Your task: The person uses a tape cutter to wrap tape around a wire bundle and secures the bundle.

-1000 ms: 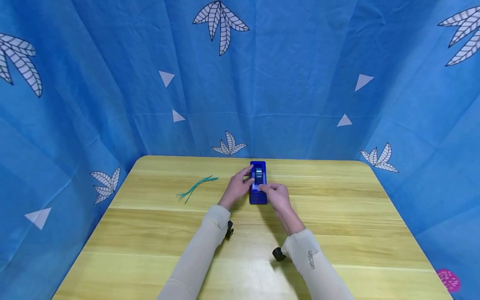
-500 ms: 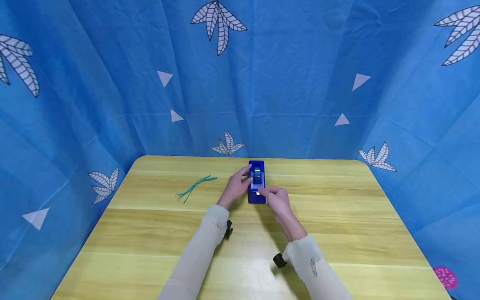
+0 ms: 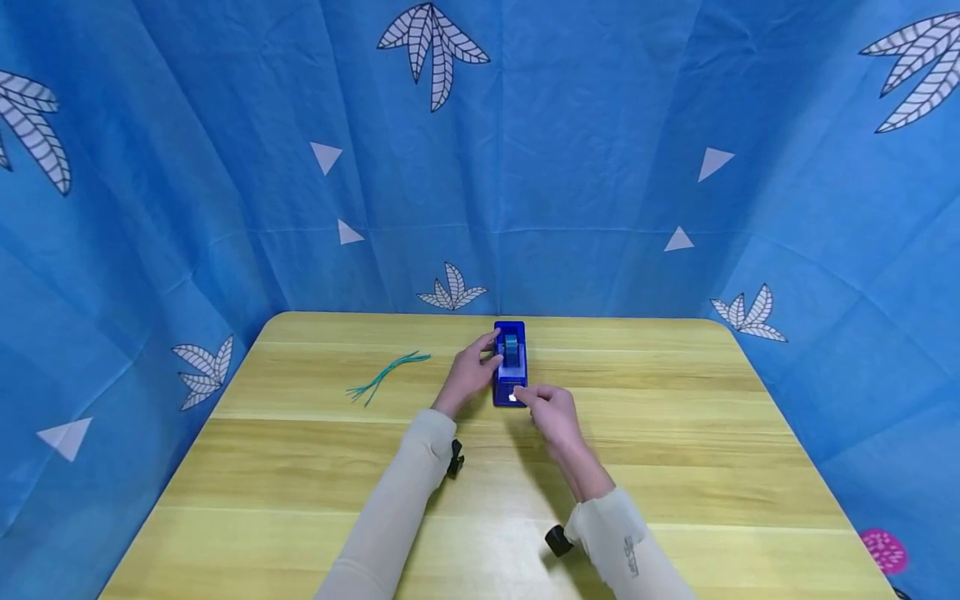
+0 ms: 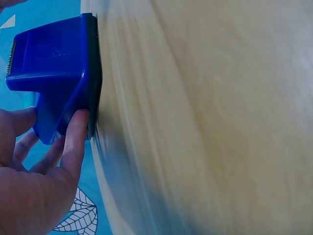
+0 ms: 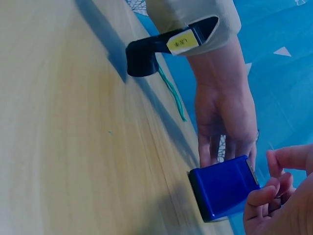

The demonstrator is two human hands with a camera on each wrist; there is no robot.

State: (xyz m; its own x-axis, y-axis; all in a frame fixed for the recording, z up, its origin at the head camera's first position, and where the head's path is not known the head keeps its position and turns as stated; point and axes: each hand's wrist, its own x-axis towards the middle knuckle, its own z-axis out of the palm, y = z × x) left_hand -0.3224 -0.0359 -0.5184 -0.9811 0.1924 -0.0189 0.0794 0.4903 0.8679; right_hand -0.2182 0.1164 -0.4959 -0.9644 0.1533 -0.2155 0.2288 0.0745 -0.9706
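A dark blue tape dispenser (image 3: 510, 327) stands upright near the table's far edge, a tape roll (image 3: 511, 348) set inside it. My left hand (image 3: 468, 373) holds the dispenser by its left side, thumb and fingers around its body in the left wrist view. At the dispenser's near end, my right hand (image 3: 555, 415) pinches the tape's free end between thumb and forefinger. The strip is clear and hard to make out; a white glint shows by the fingertips. The serrated cutter (image 4: 11, 58) is visible along the dispenser's top edge in the left wrist view.
A bundle of thin teal strands (image 3: 386, 377) lies on the wooden table (image 3: 675, 433), left of the left hand. A blue patterned curtain (image 3: 600, 167) hangs behind the table and at both sides. A black camera (image 3: 558, 540) sits at the right wrist.
My right hand has drawn the tape end toward me, from over the dispenser's middle to its near end. My left hand stays at the dispenser's side.
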